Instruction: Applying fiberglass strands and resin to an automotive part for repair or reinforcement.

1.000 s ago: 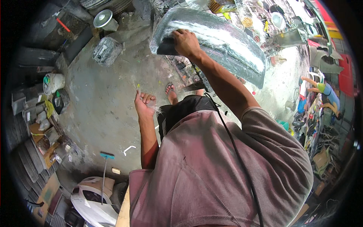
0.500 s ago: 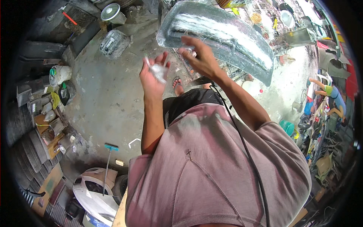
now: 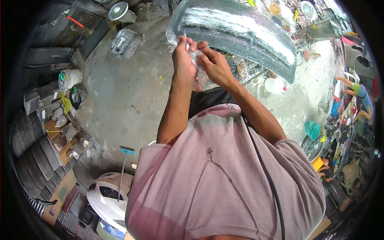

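My left hand (image 3: 184,60), raised in front of me, is closed round a tuft of white fibre strands (image 3: 194,57). The fingers of my right hand (image 3: 216,65) pinch the same tuft from the right, so the two hands nearly touch. Just beyond them lies a long, curved, glossy grey panel (image 3: 256,56). Loose white fibres (image 3: 236,25) are spread along its middle in a thick band. Both hands are near the panel's left end, and fine strands stick out around the left fingers.
A white jug with a red cap (image 3: 275,85) stands right of my feet, a green bucket (image 3: 312,130) farther right. At left are a lidded pail (image 3: 122,13), a plastic-wrapped bundle (image 3: 126,43) and a white tub (image 3: 70,79). A broom (image 3: 127,151) leans behind-left. People sit at the right.
My left hand has gone from open-palmed, with the tuft lying on it, to closed round it. My right hand has come down from beside the panel and joined it at the tuft.
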The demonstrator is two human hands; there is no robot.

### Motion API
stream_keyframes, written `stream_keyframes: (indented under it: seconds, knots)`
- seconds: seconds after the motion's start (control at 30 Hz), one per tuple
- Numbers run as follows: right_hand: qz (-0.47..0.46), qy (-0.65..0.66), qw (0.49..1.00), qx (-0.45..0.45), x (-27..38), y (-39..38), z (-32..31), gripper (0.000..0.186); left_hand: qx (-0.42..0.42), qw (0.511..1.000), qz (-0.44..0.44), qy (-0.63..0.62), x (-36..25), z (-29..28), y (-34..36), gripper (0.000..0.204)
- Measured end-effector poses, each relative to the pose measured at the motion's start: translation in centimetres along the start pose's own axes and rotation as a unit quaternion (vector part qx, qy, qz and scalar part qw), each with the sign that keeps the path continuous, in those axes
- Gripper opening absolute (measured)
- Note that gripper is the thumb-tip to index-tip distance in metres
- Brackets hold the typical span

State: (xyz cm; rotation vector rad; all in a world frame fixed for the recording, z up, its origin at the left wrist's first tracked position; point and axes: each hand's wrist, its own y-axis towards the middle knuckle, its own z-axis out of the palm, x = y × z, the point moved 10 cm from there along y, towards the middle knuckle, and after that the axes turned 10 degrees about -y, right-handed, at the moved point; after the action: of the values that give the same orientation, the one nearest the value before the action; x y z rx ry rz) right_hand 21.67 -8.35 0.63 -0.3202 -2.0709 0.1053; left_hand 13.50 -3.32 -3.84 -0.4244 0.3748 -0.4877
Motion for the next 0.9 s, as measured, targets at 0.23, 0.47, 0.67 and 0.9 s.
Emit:
stream_keyframes:
  seconds: [0.23,0.47,0.67,0.9]
  knots:
    - [-0.033,0.092,0.994,-0.046,2.5,-2.8,-2.4,0.024,0.016,0.986,0.104,-0.127,-11.9,-6.7,5.2,0.032]
    - [-0.043,0.177,0.983,-0.012,7.7,0.9,-2.5,0.028,0.152,0.986,0.062,0.0,-5.7,2.0,-1.6,0.046]
    - [-0.16,-0.091,0.979,-0.083,9.5,-0.5,1.0,0.04,0.061,0.987,0.149,-0.021,-10.1,-1.1,-2.0,0.035]
    - [-0.18,-0.101,0.977,0.052,8.7,-1.1,5.4,0.037,-0.072,0.979,0.192,0.019,-10.3,-1.2,-5.4,0.033]
